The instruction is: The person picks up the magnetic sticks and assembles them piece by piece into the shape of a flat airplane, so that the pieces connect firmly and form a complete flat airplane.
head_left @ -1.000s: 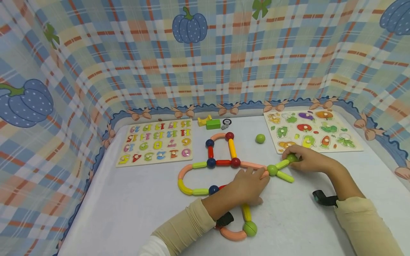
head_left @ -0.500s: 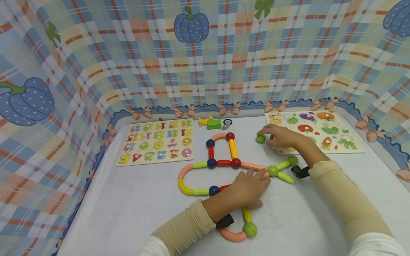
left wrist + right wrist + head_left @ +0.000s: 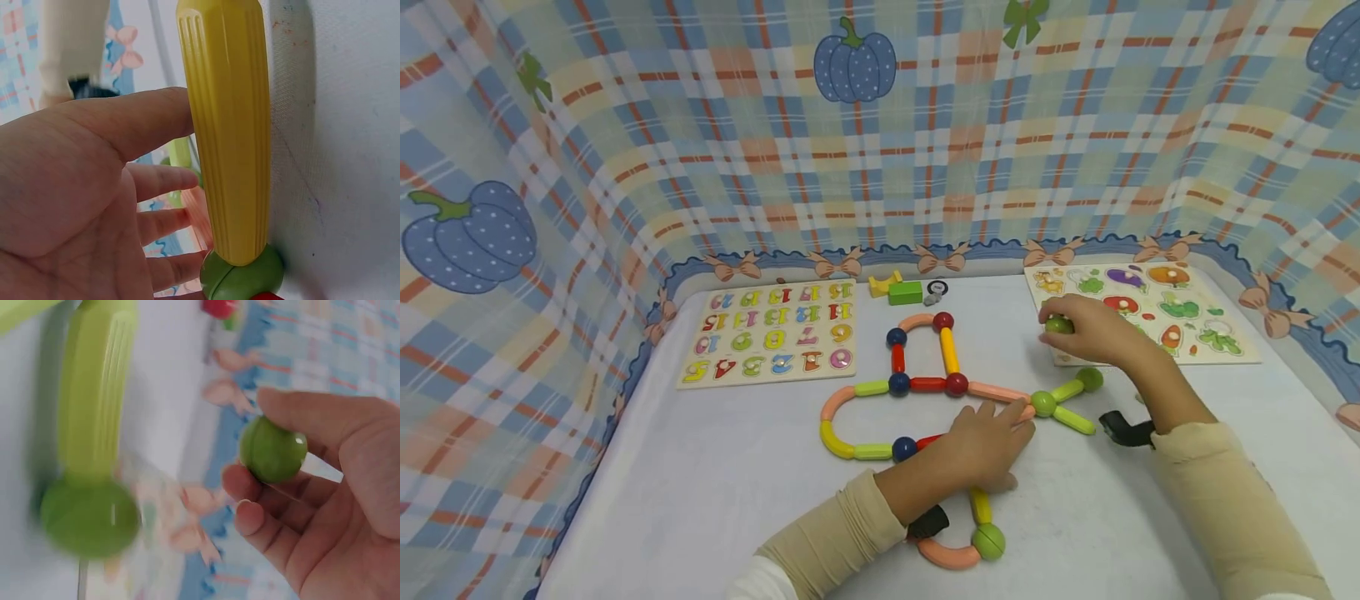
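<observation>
My right hand (image 3: 1093, 331) pinches a small green ball (image 3: 274, 450) between thumb and fingertips, held above the corner of the vegetable puzzle board (image 3: 1225, 354). My left hand (image 3: 988, 446) lies over a flat figure of rods and balls, its fingertips on the peach rods (image 3: 996, 391). In the left wrist view its thumb touches a yellow rod (image 3: 231, 137), while the other fingers stretch out behind. At the figure's right end, two lime rods (image 3: 1074, 419) fork from a green ball (image 3: 1043, 403). One fork ends in another green ball (image 3: 1090, 380). My left forearm hides part of the figure.
A number puzzle board (image 3: 767, 333) lies at the back left. Near the back edge sit a green block (image 3: 906, 292), a yellow piece (image 3: 884, 284) and a small grey piece (image 3: 933, 297). A plaid curtain (image 3: 970, 167) surrounds the white table (image 3: 737, 483).
My right hand left the ball on the upper fork, reached to the loose green ball at the back, took hold of it and carried it right. The left hand stays in place.
</observation>
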A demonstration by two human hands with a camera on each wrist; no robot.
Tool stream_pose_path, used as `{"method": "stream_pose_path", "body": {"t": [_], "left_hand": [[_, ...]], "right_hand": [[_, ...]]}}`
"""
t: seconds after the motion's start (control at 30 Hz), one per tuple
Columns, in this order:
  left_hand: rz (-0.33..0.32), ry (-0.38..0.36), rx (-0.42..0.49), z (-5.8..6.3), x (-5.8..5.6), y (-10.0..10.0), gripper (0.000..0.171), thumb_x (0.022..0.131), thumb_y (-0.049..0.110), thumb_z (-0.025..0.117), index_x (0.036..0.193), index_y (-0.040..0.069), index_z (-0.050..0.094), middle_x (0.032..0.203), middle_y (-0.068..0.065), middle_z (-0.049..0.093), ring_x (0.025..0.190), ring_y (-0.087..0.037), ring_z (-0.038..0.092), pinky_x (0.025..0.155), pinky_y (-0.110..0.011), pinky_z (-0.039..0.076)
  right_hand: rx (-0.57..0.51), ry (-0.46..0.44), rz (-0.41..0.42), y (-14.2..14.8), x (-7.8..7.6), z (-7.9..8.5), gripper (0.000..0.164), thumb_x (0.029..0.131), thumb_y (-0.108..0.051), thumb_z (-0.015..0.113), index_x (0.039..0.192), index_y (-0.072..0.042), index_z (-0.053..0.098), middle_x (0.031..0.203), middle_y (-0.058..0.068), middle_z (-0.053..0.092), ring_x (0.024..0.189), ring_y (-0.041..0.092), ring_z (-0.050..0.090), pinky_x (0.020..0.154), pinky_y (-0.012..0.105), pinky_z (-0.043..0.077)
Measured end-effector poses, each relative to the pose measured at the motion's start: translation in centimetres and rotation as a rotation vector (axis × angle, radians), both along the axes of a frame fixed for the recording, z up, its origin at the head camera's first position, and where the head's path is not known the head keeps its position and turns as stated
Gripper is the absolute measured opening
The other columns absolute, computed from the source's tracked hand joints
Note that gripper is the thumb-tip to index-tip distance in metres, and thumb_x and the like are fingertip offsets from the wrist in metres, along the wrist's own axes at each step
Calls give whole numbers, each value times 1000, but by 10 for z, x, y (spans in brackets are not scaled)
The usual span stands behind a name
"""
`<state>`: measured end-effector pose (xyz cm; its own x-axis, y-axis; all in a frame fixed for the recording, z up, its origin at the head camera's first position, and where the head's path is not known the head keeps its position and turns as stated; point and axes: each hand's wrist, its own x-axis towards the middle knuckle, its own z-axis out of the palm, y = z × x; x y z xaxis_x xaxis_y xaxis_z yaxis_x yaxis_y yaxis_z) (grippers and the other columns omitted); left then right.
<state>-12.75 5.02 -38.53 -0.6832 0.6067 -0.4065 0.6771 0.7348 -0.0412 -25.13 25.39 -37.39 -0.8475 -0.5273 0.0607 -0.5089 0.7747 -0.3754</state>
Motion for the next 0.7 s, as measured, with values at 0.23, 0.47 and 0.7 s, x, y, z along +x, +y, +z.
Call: {"method": "stream_pose_path", "body": {"t": [0.23,0.47,0.7], "left_hand": [[1,7,3,0,1,1,73,74,57,62,136,33,33,148,7,11,126,-21,27,94,-40,35],[7,2,9,2,1,3,75,73,58,62,137,33,33,148,6,13,126,-20,27,93,-39,36],[9,-11,1,2,1,3,73,73,58,62,136,34,34,148,6,12,125,-21,28,93,-39,36]], "right_hand": [[-6,-66,-69,35,63,3,17,79,-22,70,91,-12,63,77,-5,54,64,14,46,56,29,40],[54,-299,-67,41,94,-18,27,71,-32,76,84,-15,60,75,-4,50,68,14,43,57,28,36],[71,-206,-65,34,95,-33,22,71,-27,75,77,-16,57,67,-6,46,63,12,42,55,27,34]]}}
